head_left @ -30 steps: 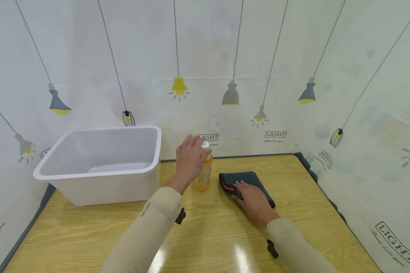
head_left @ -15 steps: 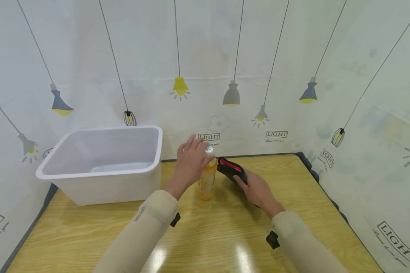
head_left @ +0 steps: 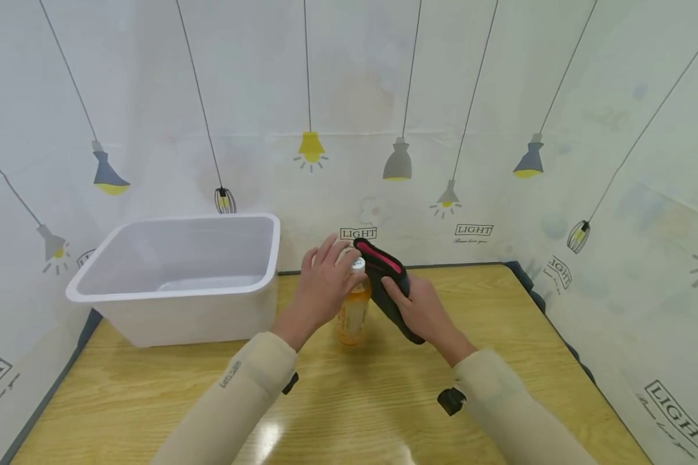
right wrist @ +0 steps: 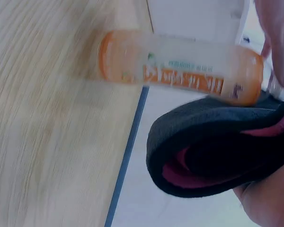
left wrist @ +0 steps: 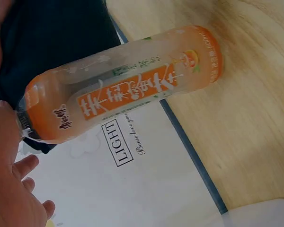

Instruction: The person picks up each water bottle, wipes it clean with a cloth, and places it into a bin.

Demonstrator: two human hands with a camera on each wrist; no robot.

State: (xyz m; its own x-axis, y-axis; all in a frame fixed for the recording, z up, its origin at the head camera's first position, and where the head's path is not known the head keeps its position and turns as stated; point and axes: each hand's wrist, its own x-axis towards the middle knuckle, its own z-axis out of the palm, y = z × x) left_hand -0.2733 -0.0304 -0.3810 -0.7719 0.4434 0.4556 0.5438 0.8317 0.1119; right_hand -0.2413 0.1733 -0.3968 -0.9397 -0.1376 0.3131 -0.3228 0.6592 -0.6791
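Grip, left: thumb and fingers of the left hand (head_left: pixel 324 283) hold the bottle (head_left: pixel 353 318) at its top, around the white cap (head_left: pixel 358 265) and neck; grip, right: the right hand (head_left: pixel 423 311) grasps a folded dark pouch (head_left: pixel 397 309), thumb on the near face. Bottle position: upright, near the middle of the wooden table (head_left: pixel 203 400); whether its base bears on the tabletop or hangs just above it cannot be determined. Bottle marking: clear body, orange bands at shoulder and base, orange panel with white characters, as seen from the left wrist.

Pouch position: raised and tilted, immediately to the right of the bottle, upper end level with the cap; contact between pouch and bottle cannot be confirmed; black edging and a pink lining (head_left: pixel 382 258) show at its folded edge. White tub (head_left: pixel 169 296): on the table, left of the bottle and apart from it; its wide mouth faces up. Sleeves (head_left: pixel 250 387): beige, both arms; a black fitting (head_left: pixel 451 401) sits beneath the right cuff. Backdrop (head_left: pixel 349 71): pale sheet behind the table, printed with hanging lamps (head_left: pixel 311 148).
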